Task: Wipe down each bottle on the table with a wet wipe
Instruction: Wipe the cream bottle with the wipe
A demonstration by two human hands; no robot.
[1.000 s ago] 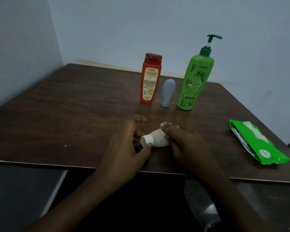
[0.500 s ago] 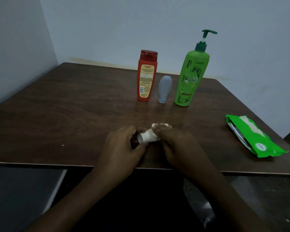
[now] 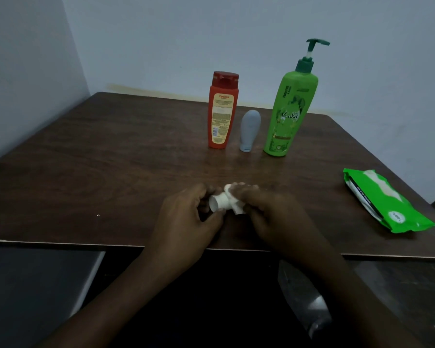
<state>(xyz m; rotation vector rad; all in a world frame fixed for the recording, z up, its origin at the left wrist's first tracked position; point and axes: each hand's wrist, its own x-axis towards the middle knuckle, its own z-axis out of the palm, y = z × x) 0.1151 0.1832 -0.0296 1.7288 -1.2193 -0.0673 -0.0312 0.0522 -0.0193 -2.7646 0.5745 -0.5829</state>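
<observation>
A small white bottle (image 3: 218, 202) lies on its side between my hands near the table's front edge, cap end pointing left. My left hand (image 3: 186, 217) grips its cap end. My right hand (image 3: 269, 212) presses a white wet wipe (image 3: 234, 200) around the bottle's body, hiding most of it. At the back of the brown table (image 3: 111, 159) stand an orange bottle with a red cap (image 3: 222, 110), a small grey-blue tube (image 3: 249, 130) on its cap, and a tall green pump bottle (image 3: 290, 106).
A green pack of wet wipes (image 3: 387, 203) lies at the table's right side near the edge. White walls enclose the table at the back and left. A shiny object (image 3: 309, 297) sits below the front edge, under my right arm.
My left hand has closed from spread fingers onto the bottle's cap end. My right hand with the wipe has slid along the bottle towards the cap, covering more of it.
</observation>
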